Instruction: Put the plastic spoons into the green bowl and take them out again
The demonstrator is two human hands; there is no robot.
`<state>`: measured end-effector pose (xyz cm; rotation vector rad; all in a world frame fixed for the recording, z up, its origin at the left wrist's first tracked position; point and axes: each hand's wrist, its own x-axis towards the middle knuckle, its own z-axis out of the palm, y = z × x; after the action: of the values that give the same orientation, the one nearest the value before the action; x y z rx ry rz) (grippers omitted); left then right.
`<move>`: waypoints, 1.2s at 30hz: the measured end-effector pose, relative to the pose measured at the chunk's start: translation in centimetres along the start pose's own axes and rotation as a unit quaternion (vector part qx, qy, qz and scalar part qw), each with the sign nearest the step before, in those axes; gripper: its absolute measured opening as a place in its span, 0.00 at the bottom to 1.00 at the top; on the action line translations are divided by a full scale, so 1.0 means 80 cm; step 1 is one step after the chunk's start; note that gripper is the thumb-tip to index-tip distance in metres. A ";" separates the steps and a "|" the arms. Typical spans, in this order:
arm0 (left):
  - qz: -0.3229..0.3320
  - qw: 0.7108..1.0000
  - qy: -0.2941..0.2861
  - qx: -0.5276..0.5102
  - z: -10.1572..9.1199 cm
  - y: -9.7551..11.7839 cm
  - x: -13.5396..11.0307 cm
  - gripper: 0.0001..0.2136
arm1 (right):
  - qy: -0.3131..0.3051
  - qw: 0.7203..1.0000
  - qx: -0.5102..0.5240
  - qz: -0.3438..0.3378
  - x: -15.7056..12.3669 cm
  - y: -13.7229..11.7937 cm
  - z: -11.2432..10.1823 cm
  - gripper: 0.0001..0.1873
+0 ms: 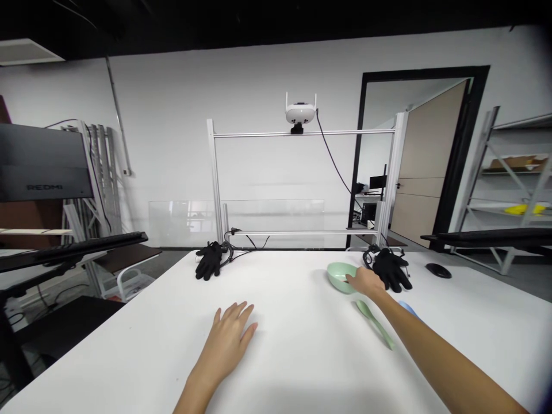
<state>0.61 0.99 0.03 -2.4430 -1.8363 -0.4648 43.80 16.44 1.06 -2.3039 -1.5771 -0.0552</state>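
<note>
My left hand (pixel 228 336) lies flat on the white table (pixel 293 356), fingers stretched out, holding nothing. My right hand (pixel 366 282) reaches far forward and its fingers close on the near rim of a pale green bowl (pixel 340 276). A green spoon (pixel 374 323) lies on the table just left of my right forearm. A bit of something blue (pixel 409 309) shows beside that forearm, mostly hidden.
Two black gloves lie at the table's far edge, one at the left (pixel 209 260), one behind the bowl (pixel 391 269). A black mouse (pixel 438 270) sits far right. An aluminium frame (pixel 302 133) with a white camera (pixel 301 112) stands behind. A monitor (pixel 41 164) stands left.
</note>
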 end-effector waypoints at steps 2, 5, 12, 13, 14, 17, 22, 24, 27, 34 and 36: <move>0.000 1.000 -0.001 0.000 0.000 0.000 0.000 0.24 | -0.019 1.000 0.002 0.006 -0.005 0.003 -0.006 0.28; -0.001 1.000 0.002 -0.001 0.000 0.000 0.000 0.24 | -0.032 0.999 0.002 -0.001 -0.016 0.008 -0.018 0.30; 0.006 1.000 0.021 -0.010 -0.002 0.001 0.001 0.23 | 0.015 0.998 0.001 -0.054 -0.060 0.024 -0.045 0.29; 0.007 1.000 0.022 -0.010 -0.002 0.002 0.001 0.24 | 0.022 0.998 0.001 -0.057 -0.067 0.026 -0.047 0.29; 0.008 1.000 0.021 -0.011 -0.002 0.002 0.002 0.24 | 0.029 0.998 0.002 -0.058 -0.074 0.028 -0.048 0.30; 0.007 1.000 0.017 -0.011 -0.001 0.002 0.002 0.24 | 0.051 0.996 0.017 -0.070 -0.097 0.034 -0.050 0.32; 0.009 1.000 0.022 -0.014 -0.001 0.002 0.002 0.24 | 0.060 0.992 0.035 -0.103 -0.133 0.046 -0.042 0.34; 0.009 1.000 0.022 -0.013 -0.001 0.002 0.002 0.24 | 0.057 0.991 0.035 -0.112 -0.145 0.052 -0.035 0.33; 0.009 1.000 0.021 -0.012 0.000 0.002 0.002 0.24 | 0.063 0.988 0.037 -0.133 -0.160 0.061 -0.022 0.33; 0.006 1.000 0.016 -0.010 0.001 0.004 0.001 0.23 | 0.049 0.988 0.059 -0.132 -0.187 0.076 -0.004 0.34; 0.008 1.000 0.014 -0.008 0.000 0.004 0.001 0.24 | 0.044 0.989 0.063 -0.128 -0.192 0.078 -0.002 0.34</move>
<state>0.97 1.00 0.09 -2.4459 -1.8083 -0.5133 43.66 0.61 -3.88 -1.9653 -1.7680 -0.1154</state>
